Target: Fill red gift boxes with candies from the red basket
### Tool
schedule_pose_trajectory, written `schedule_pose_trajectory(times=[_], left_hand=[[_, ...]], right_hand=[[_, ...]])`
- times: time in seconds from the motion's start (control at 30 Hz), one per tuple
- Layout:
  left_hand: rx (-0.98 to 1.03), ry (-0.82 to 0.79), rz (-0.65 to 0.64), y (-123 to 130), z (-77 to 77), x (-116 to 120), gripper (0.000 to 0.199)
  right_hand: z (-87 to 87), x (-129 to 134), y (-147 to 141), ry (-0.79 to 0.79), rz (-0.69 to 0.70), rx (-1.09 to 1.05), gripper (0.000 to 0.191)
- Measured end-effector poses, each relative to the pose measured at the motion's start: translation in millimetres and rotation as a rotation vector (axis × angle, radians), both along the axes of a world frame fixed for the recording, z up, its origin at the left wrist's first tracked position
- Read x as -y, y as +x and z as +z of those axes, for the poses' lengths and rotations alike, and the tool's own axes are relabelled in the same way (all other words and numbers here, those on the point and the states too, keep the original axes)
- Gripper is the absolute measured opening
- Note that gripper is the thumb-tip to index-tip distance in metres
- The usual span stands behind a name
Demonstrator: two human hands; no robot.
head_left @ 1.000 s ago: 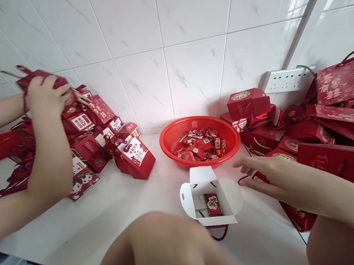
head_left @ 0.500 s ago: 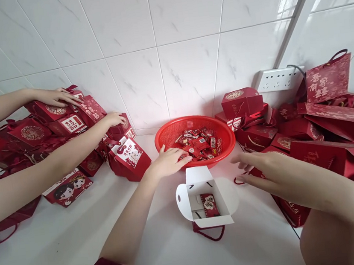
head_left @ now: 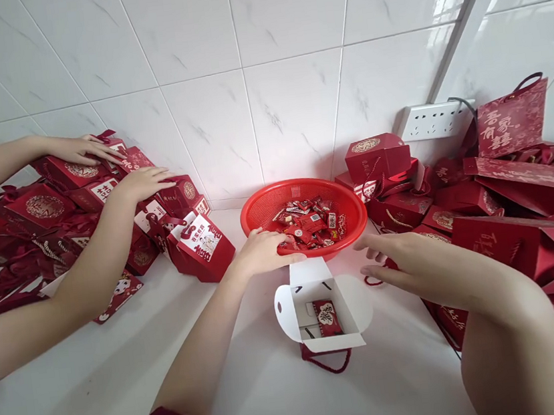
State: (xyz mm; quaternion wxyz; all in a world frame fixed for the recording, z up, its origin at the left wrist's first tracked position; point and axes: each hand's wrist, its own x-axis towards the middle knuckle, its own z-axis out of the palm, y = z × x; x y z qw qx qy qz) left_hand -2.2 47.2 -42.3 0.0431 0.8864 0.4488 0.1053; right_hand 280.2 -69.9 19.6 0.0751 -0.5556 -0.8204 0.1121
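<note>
My left hand (head_left: 265, 251) reaches over the near left rim of a red plastic basket (head_left: 352, 208), fingers apart, its fingertips at the wrapped candies (head_left: 312, 222) inside. I see nothing held in it. My right hand (head_left: 394, 259) hovers to the right of the basket, loosely curled with fingers apart and nothing in it. Between my hands, on the white table, stands an open gift box (head_left: 319, 347) with its white flaps spread. One red-wrapped packet (head_left: 327, 317) lies on its bottom, and a dark red cord handle loops out in front.
Closed red gift boxes (head_left: 201, 247) are piled at the left, where another person's hands (head_left: 145, 183) rest on and reach over the pile. More red boxes (head_left: 493, 241) heap at the right. A white power strip (head_left: 435, 122) leans against the tiled wall (head_left: 296, 117).
My left hand's fingers have dipped slightly toward the candies. My right hand has shifted a little left and its fingers have lowered. The other person's nearer arm has drawn back left.
</note>
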Motion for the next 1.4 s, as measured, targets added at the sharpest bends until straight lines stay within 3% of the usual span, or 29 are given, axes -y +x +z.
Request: schedule_pose_trajectory(times=[0.17,0.6,0.8,0.93,1.13,1.23,1.4], left_hand=[[-0.02,0.004,0.001,0.2,0.6,0.5,0.058],[-0.058,-0.012,0.006,0.8,-0.3,-3.6,0.061],[-0.072,-0.005,-0.004,3.5,6.2,-0.5,0.061],[-0.083,-0.004,0.006,5.1,8.8,0.2,0.064],[-0.089,-0.013,0.013,5.6,9.7,-1.3,0.064],[-0.09,-0.013,0.029,6.4,11.0,-0.5,0.065],[-0.098,-0.017,0.035,7.6,11.4,0.1,0.064]], right_hand=[[-0.9,-0.4,-2.8,-0.03,-0.005,0.027,0.019],[-6.1,-2.3,-6.0,-0.008,-0.003,0.07,0.026],[-5.7,-18.6,-4.3,0.039,0.008,0.009,0.025],[3.7,-21.8,16.7,0.252,-0.205,-0.011,0.027],[16.1,19.2,88.9,0.457,-0.687,0.052,0.037],[7.6,31.4,129.7,0.314,-0.826,0.122,0.058],[-1.0,19.8,157.1,0.151,-0.876,0.098,0.028]])
